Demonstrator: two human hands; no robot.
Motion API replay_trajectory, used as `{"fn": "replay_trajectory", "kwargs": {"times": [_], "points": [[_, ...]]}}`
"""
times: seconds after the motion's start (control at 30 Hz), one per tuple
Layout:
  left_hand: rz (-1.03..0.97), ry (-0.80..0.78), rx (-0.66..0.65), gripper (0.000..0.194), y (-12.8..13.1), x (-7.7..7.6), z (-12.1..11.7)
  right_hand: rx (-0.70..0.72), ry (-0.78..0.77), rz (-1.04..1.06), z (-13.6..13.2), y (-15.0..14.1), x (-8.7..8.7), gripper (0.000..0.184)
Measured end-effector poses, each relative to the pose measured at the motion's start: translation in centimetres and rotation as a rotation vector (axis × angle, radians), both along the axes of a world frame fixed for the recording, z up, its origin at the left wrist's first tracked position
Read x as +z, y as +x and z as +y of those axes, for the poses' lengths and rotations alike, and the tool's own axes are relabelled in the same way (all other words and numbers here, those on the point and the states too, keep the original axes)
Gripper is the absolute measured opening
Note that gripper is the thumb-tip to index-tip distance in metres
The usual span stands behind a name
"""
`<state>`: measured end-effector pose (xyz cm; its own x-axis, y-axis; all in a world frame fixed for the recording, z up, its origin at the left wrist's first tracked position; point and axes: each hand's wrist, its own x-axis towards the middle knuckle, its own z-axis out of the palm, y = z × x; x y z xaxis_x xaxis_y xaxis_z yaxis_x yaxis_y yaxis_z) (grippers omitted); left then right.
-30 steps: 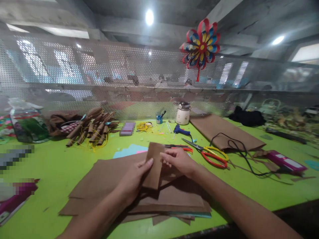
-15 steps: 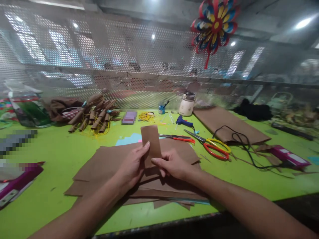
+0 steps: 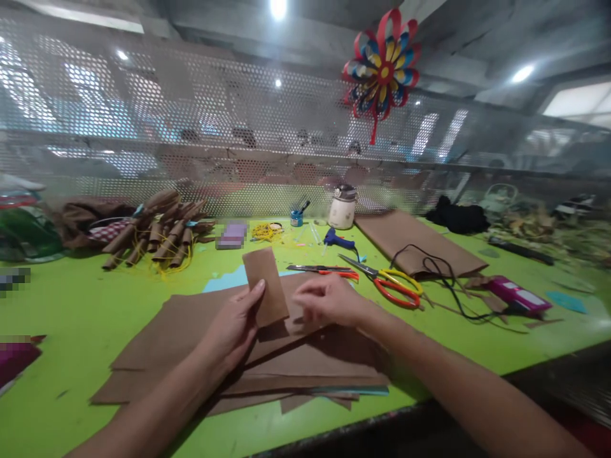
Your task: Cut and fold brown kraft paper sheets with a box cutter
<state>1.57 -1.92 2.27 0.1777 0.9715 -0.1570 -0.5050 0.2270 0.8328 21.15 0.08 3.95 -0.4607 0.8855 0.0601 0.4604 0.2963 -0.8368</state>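
Observation:
My left hand (image 3: 233,327) pinches a small rectangular piece of brown paper (image 3: 265,283) and holds it upright above a stack of brown paper sheets (image 3: 191,340) on the green table (image 3: 86,312). My right hand (image 3: 329,302) hovers just right of the piece, fingers curled and blurred by motion, not touching it. Two pairs of scissors lie beyond my right hand: a slim red-handled pair (image 3: 329,271) and a larger red and yellow pair (image 3: 389,283).
Rolled brown paper tubes (image 3: 157,235) lie at the back left. A blue glue gun (image 3: 337,240), white jar (image 3: 342,208), more brown paper (image 3: 415,242) with a black cord (image 3: 443,273) sit at the back right. A perforated metal screen (image 3: 214,133) backs the table; a paper pinwheel (image 3: 382,67) hangs above.
My right hand has let go of the small brown piece and moved slightly right. My left hand keeps holding it, now tilted a little left.

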Motion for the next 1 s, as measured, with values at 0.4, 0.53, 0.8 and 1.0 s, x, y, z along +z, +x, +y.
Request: {"fn": "replay_trajectory", "kwargs": {"times": [0.4, 0.53, 0.8, 1.0], "points": [[0.010, 0.006, -0.163, 0.028, 0.2, 0.6, -1.6, -0.188, 0.501, -0.673, 6.3, 6.1, -4.3, 0.018], [0.014, 0.030, -0.190, 0.028, 0.0, 0.3, -1.5, -0.192, 0.489, -0.659, 7.3, 6.9, -5.1, 0.010], [0.008, 0.009, -0.119, 0.019, -0.1, 0.3, -0.9, -0.321, 0.426, -0.415, 5.9, 8.7, -3.1, 0.022], [-0.018, -0.109, 0.138, 0.017, 0.0, 0.7, -0.3, -0.133, 0.409, -0.142, 1.7, 7.8, 0.9, 0.038]]}}
